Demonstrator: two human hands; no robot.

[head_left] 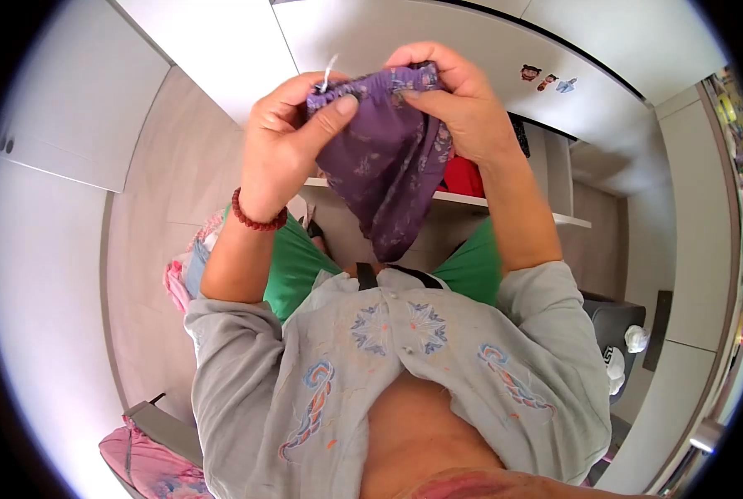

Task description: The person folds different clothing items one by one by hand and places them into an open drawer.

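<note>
Head view: left hand [292, 125] and right hand [464, 101] pinch purple cloth [381, 154] by its gathered edge [375, 85], grip snug, probably so it hangs loose.

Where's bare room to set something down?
Floor at left, between the white panel and the clothes pile; also a shaded strip at right, between the open drawer and the dark grey item. Crowded: the drawer's middle, where red cloth shows beside the purple garment.
</note>
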